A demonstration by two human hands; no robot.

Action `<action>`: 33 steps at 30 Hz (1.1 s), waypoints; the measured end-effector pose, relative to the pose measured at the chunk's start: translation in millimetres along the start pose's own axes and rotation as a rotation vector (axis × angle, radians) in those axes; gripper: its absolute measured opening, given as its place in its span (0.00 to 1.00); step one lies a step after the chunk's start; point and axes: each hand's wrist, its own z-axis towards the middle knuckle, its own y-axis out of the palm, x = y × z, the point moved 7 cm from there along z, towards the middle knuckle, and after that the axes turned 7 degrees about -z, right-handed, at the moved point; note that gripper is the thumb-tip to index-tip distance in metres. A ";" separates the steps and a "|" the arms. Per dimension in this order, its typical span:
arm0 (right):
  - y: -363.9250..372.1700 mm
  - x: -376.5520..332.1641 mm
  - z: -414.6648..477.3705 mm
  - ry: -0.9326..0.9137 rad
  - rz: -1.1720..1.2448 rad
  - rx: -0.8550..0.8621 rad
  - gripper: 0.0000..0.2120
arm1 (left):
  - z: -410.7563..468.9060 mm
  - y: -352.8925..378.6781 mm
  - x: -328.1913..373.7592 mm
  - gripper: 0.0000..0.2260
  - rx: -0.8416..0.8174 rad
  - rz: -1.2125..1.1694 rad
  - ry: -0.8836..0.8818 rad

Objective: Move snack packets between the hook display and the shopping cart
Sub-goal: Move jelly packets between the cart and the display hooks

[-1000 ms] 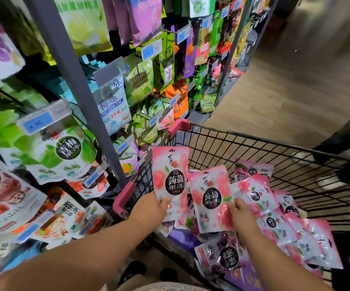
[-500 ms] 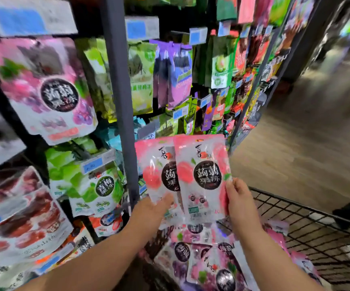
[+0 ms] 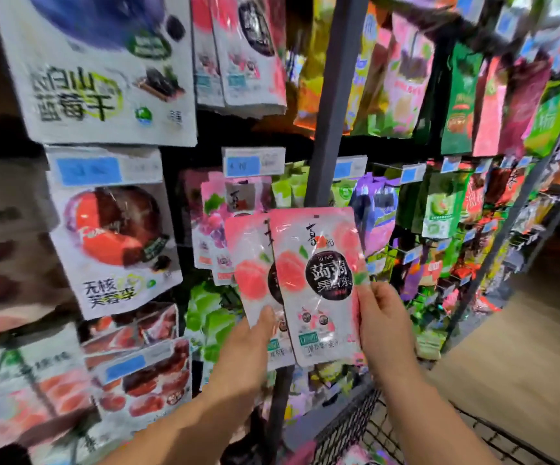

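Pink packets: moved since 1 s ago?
Yes. The two pink packets went up, from just over the cart to in front of the grey shelf post, held by the left hand and right hand.

Hook display (image 3: pixel 330 95) crowded with hanging snack packets (image 3: pixel 104 78) under blue price tags (image 3: pixel 241 165); wire cart (image 3: pixel 365 426) just below

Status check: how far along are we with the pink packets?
Done: the rear packet and front packet are up out of the cart, before the hook display. In hand: the left hand pinches the rear one, the right hand grips the front one. Left: neither hangs on a hook yet; the cart's contents are mostly out of view.
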 end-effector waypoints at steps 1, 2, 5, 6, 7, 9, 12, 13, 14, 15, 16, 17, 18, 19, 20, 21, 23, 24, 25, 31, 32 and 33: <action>5.4 -11.0 3.3 -0.018 0.024 -0.006 0.14 | -0.1 -8.0 8.7 0.13 0.042 -0.001 0.016; 10.6 -22.1 6.3 -0.037 0.047 -0.008 0.13 | 0.3 -16.2 17.8 0.12 0.076 -0.005 0.043; 24.4 -55.8 15.1 -0.102 0.087 0.004 0.13 | 6.9 -40.3 40.8 0.13 0.122 0.013 0.131; 28.2 -66.5 17.2 -0.119 0.105 0.004 0.14 | 8.1 -46.3 48.7 0.15 0.125 0.030 0.158; 31.7 -77.2 18.8 -0.135 0.125 0.003 0.14 | 9.7 -53.3 55.3 0.17 0.139 0.055 0.174; 36.6 -96.6 21.6 -0.167 0.143 0.005 0.15 | 10.3 -67.4 71.5 0.15 0.170 0.036 0.229; 39.7 -119.7 27.9 -0.202 0.165 0.022 0.15 | 6.7 -78.8 100.0 0.10 0.157 -0.027 0.322; 40.3 -126.6 31.4 -0.216 0.182 0.035 0.14 | 6.0 -83.6 108.3 0.09 0.172 -0.031 0.354; 41.0 -133.6 35.0 -0.234 0.201 0.046 0.14 | 6.2 -89.7 115.5 0.09 0.194 -0.041 0.382; 41.6 -140.6 38.2 -0.247 0.219 0.056 0.14 | 7.3 -95.0 120.9 0.09 0.213 -0.047 0.397; 41.7 -147.1 41.5 -0.256 0.232 0.062 0.13 | 7.6 -99.0 127.6 0.10 0.225 -0.048 0.411; 41.2 -154.4 45.2 -0.265 0.246 0.068 0.13 | 7.4 -102.5 134.7 0.11 0.235 -0.055 0.422; 40.3 -160.6 49.5 -0.267 0.259 0.076 0.12 | 8.2 -105.8 141.2 0.11 0.243 -0.066 0.438; 39.0 -166.5 54.6 -0.270 0.271 0.083 0.12 | 8.1 -108.6 148.6 0.11 0.251 -0.083 0.454; 37.1 -173.3 59.5 -0.275 0.283 0.089 0.12 | 8.3 -111.4 155.8 0.12 0.261 -0.103 0.467; 35.8 -179.1 65.8 -0.281 0.290 0.094 0.13 | 8.7 -114.8 162.6 0.12 0.277 -0.121 0.481; 31.8 -191.3 77.3 -0.279 0.305 0.099 0.13 | 9.4 -120.1 175.4 0.13 0.304 -0.126 0.512; 30.0 -196.4 84.0 -0.272 0.316 0.102 0.13 | 8.9 -122.6 181.5 0.13 0.317 -0.127 0.525; 27.8 -202.4 90.2 -0.265 0.329 0.109 0.13 | 7.4 -124.4 187.2 0.13 0.330 -0.124 0.537; 29.9 -234.4 126.2 -0.251 0.316 0.140 0.13 | 5.8 -137.6 204.9 0.12 0.357 -0.093 0.575; 30.6 -239.6 129.9 -0.254 0.306 0.145 0.14 | 6.1 -139.0 207.0 0.12 0.357 -0.094 0.577; 31.3 -244.2 133.6 -0.261 0.293 0.152 0.14 | 6.0 -140.2 208.8 0.12 0.358 -0.097 0.580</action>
